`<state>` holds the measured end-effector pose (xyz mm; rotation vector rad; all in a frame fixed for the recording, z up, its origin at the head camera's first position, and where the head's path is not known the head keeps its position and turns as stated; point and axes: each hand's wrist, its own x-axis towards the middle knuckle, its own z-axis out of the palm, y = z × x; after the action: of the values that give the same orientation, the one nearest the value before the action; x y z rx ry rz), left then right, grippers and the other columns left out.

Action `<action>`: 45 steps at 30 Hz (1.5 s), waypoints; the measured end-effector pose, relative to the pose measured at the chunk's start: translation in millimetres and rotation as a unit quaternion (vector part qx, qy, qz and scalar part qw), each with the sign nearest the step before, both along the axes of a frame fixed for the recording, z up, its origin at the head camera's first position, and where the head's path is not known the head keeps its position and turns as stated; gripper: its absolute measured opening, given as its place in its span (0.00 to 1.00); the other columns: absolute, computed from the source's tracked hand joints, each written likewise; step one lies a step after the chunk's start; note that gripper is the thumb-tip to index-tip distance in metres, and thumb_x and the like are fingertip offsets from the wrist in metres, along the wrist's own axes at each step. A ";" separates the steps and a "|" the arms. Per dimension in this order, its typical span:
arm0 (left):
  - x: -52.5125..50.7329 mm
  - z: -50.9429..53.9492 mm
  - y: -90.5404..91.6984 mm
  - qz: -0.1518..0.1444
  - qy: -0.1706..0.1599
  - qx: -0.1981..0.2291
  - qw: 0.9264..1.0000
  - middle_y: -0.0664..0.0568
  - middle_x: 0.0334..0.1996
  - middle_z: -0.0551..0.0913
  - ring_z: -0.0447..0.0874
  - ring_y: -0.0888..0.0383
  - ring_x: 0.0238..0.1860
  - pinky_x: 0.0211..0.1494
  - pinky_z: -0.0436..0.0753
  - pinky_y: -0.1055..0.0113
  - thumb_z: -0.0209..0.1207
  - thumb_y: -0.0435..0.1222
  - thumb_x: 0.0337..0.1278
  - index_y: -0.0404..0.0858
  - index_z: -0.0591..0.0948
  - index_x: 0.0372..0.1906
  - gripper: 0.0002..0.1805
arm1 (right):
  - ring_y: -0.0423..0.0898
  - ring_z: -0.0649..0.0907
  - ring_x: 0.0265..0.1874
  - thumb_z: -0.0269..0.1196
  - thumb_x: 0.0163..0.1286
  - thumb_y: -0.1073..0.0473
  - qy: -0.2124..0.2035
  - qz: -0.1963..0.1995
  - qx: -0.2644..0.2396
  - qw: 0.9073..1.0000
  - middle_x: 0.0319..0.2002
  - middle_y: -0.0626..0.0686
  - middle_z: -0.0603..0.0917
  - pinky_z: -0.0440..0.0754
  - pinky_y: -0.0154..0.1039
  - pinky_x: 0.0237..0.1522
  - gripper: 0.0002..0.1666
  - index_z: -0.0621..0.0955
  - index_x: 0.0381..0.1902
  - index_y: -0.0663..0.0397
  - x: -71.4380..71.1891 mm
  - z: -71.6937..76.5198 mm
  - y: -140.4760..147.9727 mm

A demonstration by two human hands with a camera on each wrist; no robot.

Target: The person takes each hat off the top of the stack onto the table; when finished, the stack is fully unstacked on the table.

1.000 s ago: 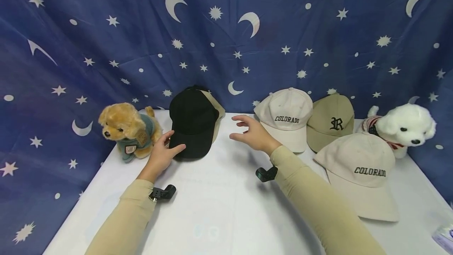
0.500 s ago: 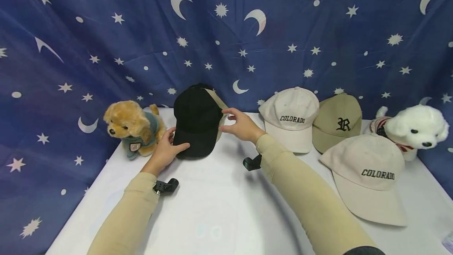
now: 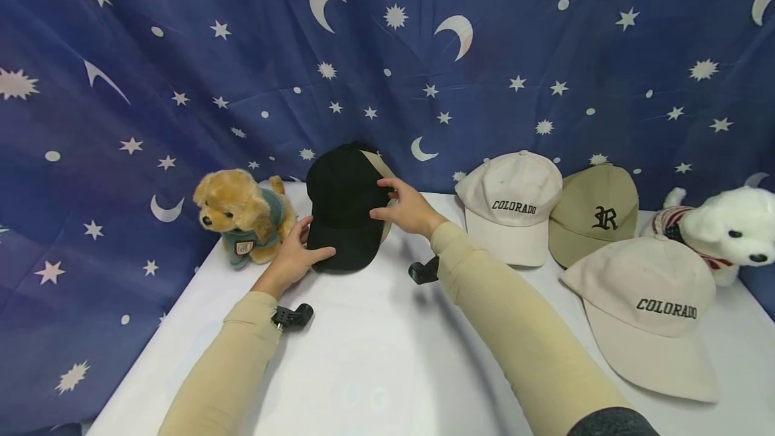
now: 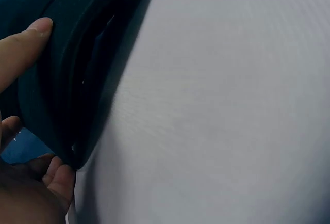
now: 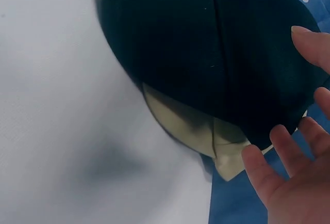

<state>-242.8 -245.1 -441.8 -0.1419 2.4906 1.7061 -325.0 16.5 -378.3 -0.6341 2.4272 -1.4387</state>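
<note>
A black baseball cap (image 3: 345, 200) stands at the back of the white table, brim toward me. Behind it a beige cap (image 3: 380, 165) shows along its right side; the rest of that one is hidden. My left hand (image 3: 293, 260) grips the brim's left edge, with the thumb (image 4: 26, 48) on top and fingertips (image 4: 61, 180) at the brim's corner. At the cap's right side is my right hand (image 3: 408, 208). Its thumb lies over the black front, and its spread, lightly bent fingers (image 5: 283, 146) lie along the cap's edge in the right wrist view.
Left of the caps sits a brown plush dog (image 3: 239, 210). On the right stand a cream COLORADO cap (image 3: 511, 187), an olive cap (image 3: 596, 207), a nearer COLORADO cap (image 3: 648, 301) and a white plush dog (image 3: 726, 227). A starry blue curtain (image 3: 272, 39) hangs behind.
My right hand has moved left, from apart in the air to the black cap's right side. The left hand stays at the brim. The head view has shifted slightly left.
</note>
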 end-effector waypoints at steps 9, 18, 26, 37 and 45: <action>-0.5 -1.4 1.9 -0.011 0.014 0.003 1.000 0.35 0.76 0.52 0.54 0.39 0.74 0.73 0.59 0.46 0.69 0.38 0.60 0.40 0.43 0.81 0.55 | 0.53 0.66 0.69 0.71 0.64 0.56 0.029 0.006 0.001 1.000 0.71 0.53 0.67 0.65 0.46 0.69 0.41 0.68 0.72 0.53 -2.1 7.8 -3.3; -1.3 -4.2 0.2 -0.011 0.010 -0.008 1.000 0.35 0.76 0.52 0.54 0.38 0.74 0.73 0.58 0.45 0.71 0.38 0.57 0.39 0.42 0.81 0.57 | 0.54 0.64 0.71 0.69 0.63 0.61 0.017 0.011 -0.038 0.999 0.71 0.56 0.66 0.61 0.49 0.71 0.38 0.68 0.69 0.54 2.9 12.0 -6.9; -2.9 -3.6 -2.1 -0.018 0.003 0.003 1.000 0.37 0.77 0.50 0.53 0.39 0.74 0.74 0.57 0.46 0.71 0.38 0.57 0.43 0.41 0.81 0.59 | 0.55 0.69 0.65 0.70 0.62 0.62 0.038 0.028 -0.039 0.998 0.68 0.53 0.70 0.65 0.48 0.68 0.34 0.73 0.66 0.53 5.7 10.5 -8.5; 0.2 2.4 2.8 -0.028 0.012 0.005 1.000 0.36 0.76 0.50 0.54 0.39 0.74 0.73 0.59 0.44 0.72 0.36 0.54 0.42 0.42 0.81 0.60 | 0.54 0.72 0.59 0.70 0.62 0.59 0.043 0.012 -0.046 0.998 0.66 0.54 0.71 0.71 0.48 0.62 0.36 0.73 0.68 0.50 9.3 7.7 -5.0; 4.6 9.7 6.0 -0.028 0.022 -0.006 0.999 0.33 0.72 0.56 0.60 0.37 0.70 0.71 0.62 0.44 0.72 0.36 0.54 0.41 0.42 0.80 0.59 | 0.54 0.74 0.57 0.70 0.62 0.60 0.038 0.003 -0.062 0.997 0.63 0.54 0.74 0.75 0.45 0.56 0.37 0.73 0.69 0.51 11.9 5.7 -0.8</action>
<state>-238.2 -239.1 -432.1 -0.0364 2.5114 1.6899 -313.1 15.8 -372.7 -0.7343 2.4040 -1.6012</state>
